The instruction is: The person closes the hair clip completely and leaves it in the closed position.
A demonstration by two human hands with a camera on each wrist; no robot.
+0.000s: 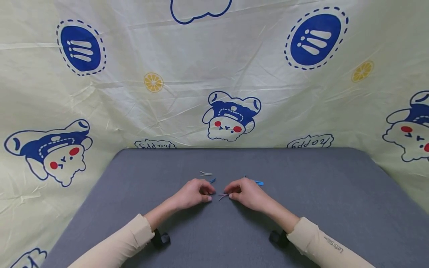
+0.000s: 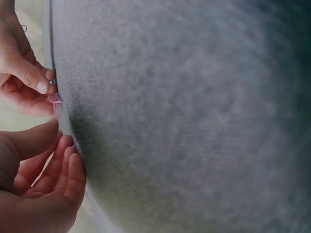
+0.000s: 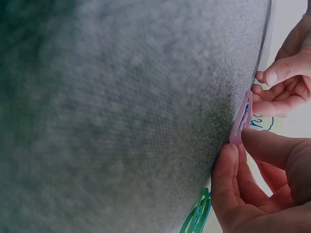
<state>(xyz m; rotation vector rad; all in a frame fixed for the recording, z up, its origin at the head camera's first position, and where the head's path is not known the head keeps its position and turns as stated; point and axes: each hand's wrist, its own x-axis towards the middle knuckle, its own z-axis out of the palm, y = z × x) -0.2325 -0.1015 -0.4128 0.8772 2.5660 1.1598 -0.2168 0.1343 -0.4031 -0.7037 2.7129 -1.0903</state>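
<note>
A pink snap hair clip [image 3: 241, 121] is pinched at one end between the thumb and fingers of my right hand [image 1: 249, 194], low over the grey table. In the head view the clip [image 1: 223, 195] has a forked look, its legs spread toward the left. My left hand [image 1: 194, 193] hovers just left of it, thumb and bent fingers apart with nothing between them. The left wrist view shows the left thumb [image 2: 41, 138] close to the pink clip [image 2: 55, 100], whose far end is covered by the right fingers.
Beyond the left hand lie a pale clip [image 1: 206, 174] and a blue clip [image 1: 212, 181]. A bright blue clip [image 1: 259, 182] lies behind the right hand; a green clip [image 3: 197, 213] shows beside that hand. A printed cloth [image 1: 187, 111] hangs behind the grey table [image 1: 321, 208].
</note>
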